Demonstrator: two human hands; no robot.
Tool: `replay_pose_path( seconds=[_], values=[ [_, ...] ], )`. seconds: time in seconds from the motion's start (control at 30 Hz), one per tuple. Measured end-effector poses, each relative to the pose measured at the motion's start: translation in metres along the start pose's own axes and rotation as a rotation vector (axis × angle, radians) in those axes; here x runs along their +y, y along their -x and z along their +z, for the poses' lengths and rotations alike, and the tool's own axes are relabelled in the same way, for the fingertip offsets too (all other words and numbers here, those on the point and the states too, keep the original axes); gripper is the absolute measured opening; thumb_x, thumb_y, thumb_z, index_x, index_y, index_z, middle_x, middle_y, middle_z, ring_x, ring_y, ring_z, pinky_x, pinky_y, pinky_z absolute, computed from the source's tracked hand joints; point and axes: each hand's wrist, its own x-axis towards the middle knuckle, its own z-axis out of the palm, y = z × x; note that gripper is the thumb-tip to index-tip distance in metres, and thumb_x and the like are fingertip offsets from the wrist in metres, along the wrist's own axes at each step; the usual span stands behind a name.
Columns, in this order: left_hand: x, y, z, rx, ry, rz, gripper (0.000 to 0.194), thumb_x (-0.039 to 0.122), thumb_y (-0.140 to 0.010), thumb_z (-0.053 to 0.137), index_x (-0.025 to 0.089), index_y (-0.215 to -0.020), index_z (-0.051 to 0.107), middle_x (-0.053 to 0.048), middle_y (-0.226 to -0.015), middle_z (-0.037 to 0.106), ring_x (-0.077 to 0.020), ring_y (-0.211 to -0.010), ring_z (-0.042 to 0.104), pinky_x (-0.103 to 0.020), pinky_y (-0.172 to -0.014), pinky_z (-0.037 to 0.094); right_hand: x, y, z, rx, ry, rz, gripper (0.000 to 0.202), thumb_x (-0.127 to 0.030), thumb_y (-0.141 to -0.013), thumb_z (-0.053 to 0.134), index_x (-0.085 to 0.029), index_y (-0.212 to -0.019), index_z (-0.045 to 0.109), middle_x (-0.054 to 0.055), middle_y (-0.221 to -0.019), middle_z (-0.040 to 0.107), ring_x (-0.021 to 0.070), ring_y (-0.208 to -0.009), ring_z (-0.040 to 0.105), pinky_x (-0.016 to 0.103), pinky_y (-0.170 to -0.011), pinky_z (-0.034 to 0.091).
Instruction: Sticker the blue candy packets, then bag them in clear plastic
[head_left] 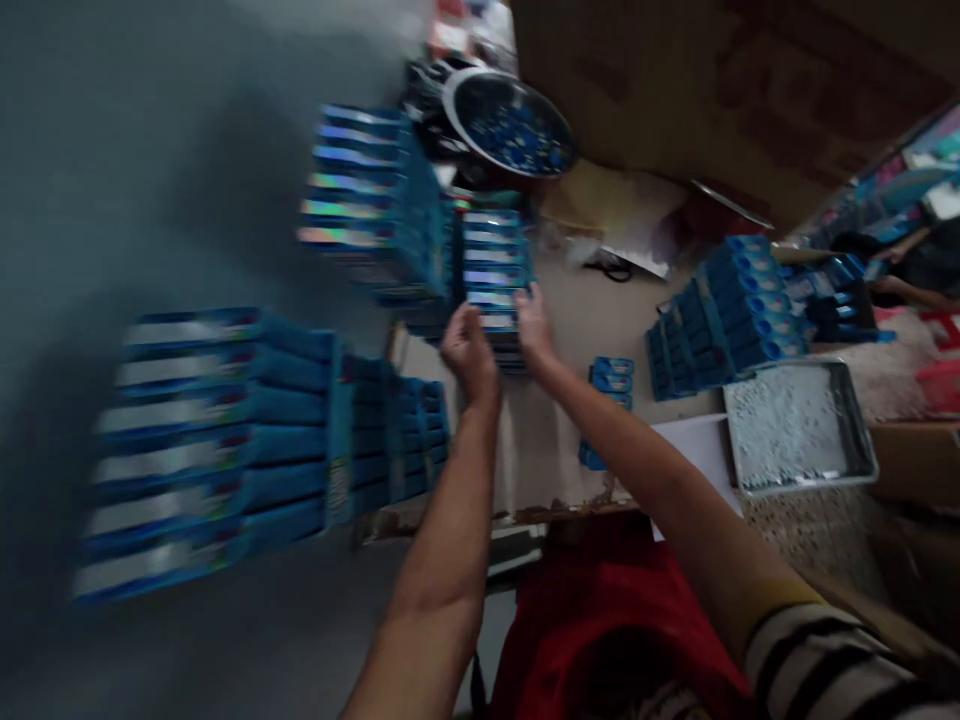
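Between my two hands stands a stack of small blue boxes [495, 262] with pale, shiny end faces. My left hand [472, 352], fingers curled, presses against the stack's near left side. Along its right side lies my right hand [534, 325], with the fingers pointing away from me. Both hands hold the stack from opposite sides; my left fingertips are partly hidden and blurred. A taller stack of blue boxes [375, 190] rises just left of it.
At the left stand large stacks of blue boxes [225, 450]. A bowl of small blue pieces [510, 125] sits behind. Some blue boxes [611, 385], another stack [720, 315] and a metal tray [795, 425] are to the right. Scissors [615, 268] lie on the table. Another person's arm [911, 290] shows far right.
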Motion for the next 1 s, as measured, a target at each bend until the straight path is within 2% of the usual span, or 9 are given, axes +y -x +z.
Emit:
replay_pose_path(
  seconds=[0.07, 0.2, 0.3, 0.37, 0.43, 0.53, 0.63, 0.8, 1.0],
  values=[
    [-0.014, 0.024, -0.017, 0.171, -0.017, -0.038, 0.061, 0.064, -0.105, 0.043, 0.013, -0.121, 0.072, -0.012, -0.125, 0.077, -0.0226, -0.117, 0.07, -0.04, -0.109, 0.053, 0.007, 0.028, -0.003, 0.108, 0.032, 0.077, 0.087, -0.081, -0.1, 0.027, -0.018, -0.16, 0.036, 0.011, -0.157, 0.056, 0.031, -0.149, 0.048, 0.057, -0.124, 0.036],
    [-0.022, 0.118, -0.082, 0.124, -0.091, -0.085, 0.043, 0.052, -0.105, 0.044, 0.022, -0.12, 0.071, -0.008, -0.126, 0.077, -0.0264, -0.12, 0.072, -0.045, -0.108, 0.055, 0.003, 0.151, -0.053, -0.028, 0.143, -0.235, 0.064, -0.071, -0.102, 0.043, -0.028, -0.149, 0.054, 0.004, -0.155, 0.06, 0.0223, -0.146, 0.053, 0.042, -0.124, 0.04],
    [-0.015, 0.21, -0.109, -0.322, -0.383, 0.111, 0.022, 0.046, -0.101, 0.056, 0.036, -0.105, 0.076, 0.001, -0.113, 0.08, -0.0268, -0.107, 0.075, -0.045, -0.1, 0.058, 0.013, 0.251, -0.129, -0.042, 0.242, -0.212, 0.037, -0.05, -0.098, 0.065, -0.031, -0.131, 0.068, 0.005, -0.134, 0.074, 0.0232, -0.127, 0.067, 0.042, -0.113, 0.05],
    [-0.014, 0.26, -0.089, -0.743, -0.331, 0.257, 0.017, 0.04, -0.098, 0.062, 0.034, -0.094, 0.078, -0.001, -0.096, 0.081, -0.0259, -0.093, 0.077, -0.043, -0.091, 0.061, 0.032, 0.288, -0.19, 0.185, 0.281, -0.037, 0.026, -0.047, -0.096, 0.066, -0.028, -0.113, 0.073, 0.007, -0.112, 0.08, 0.0237, -0.103, 0.073, 0.041, -0.097, 0.057],
    [-0.021, 0.291, -0.038, -1.017, -0.272, 0.343, 0.021, 0.039, -0.1, 0.061, 0.03, -0.095, 0.08, -0.005, -0.103, 0.082, -0.0265, -0.102, 0.076, -0.044, -0.1, 0.059, 0.056, 0.292, -0.252, 0.483, 0.29, 0.169, 0.028, -0.051, -0.098, 0.061, -0.025, -0.101, 0.071, 0.006, -0.096, 0.078, 0.021, -0.088, 0.071, 0.035, -0.082, 0.058],
    [-0.047, 0.3, 0.065, -1.006, -0.338, 0.42, 0.028, 0.035, -0.104, 0.055, 0.023, -0.106, 0.08, -0.013, -0.118, 0.08, -0.0282, -0.119, 0.071, -0.046, -0.112, 0.051, 0.096, 0.255, -0.327, 0.762, 0.154, 0.44, 0.039, -0.062, -0.092, 0.065, -0.023, -0.092, 0.061, -0.002, -0.066, 0.064, 0.0165, -0.063, 0.061, 0.028, -0.063, 0.053],
    [-0.081, 0.291, 0.139, -1.108, -0.522, 0.416, 0.027, 0.022, -0.101, 0.056, 0.018, -0.114, 0.078, -0.015, -0.131, 0.075, -0.0289, -0.13, 0.064, -0.045, -0.119, 0.044, 0.137, 0.218, -0.361, 0.775, -0.124, 0.711, 0.04, -0.058, -0.082, 0.075, -0.023, -0.083, 0.055, -0.004, -0.057, 0.056, 0.0145, -0.051, 0.055, 0.026, -0.052, 0.046],
    [-0.117, 0.286, 0.145, -1.152, -0.839, 0.277, 0.026, 0.023, -0.1, 0.057, 0.018, -0.113, 0.079, -0.016, -0.12, 0.078, -0.0298, -0.116, 0.068, -0.041, -0.108, 0.047, 0.184, 0.236, -0.353, 0.769, -0.31, 0.747, 0.031, -0.032, -0.068, 0.077, -0.024, -0.074, 0.048, -0.009, -0.058, 0.051, 0.0097, -0.053, 0.048, 0.022, -0.056, 0.044],
    [-0.135, 0.288, 0.149, -1.263, -0.936, 0.12, 0.043, 0.038, -0.088, 0.079, 0.016, -0.124, 0.077, -0.017, -0.124, 0.077, -0.0305, -0.113, 0.068, -0.035, -0.097, 0.048, 0.187, 0.275, -0.356, 0.645, -0.404, 0.704, 0.033, -0.033, -0.065, 0.075, -0.025, -0.076, 0.045, -0.007, -0.065, 0.057, 0.0114, -0.066, 0.053, 0.025, -0.071, 0.052]
  ],
)
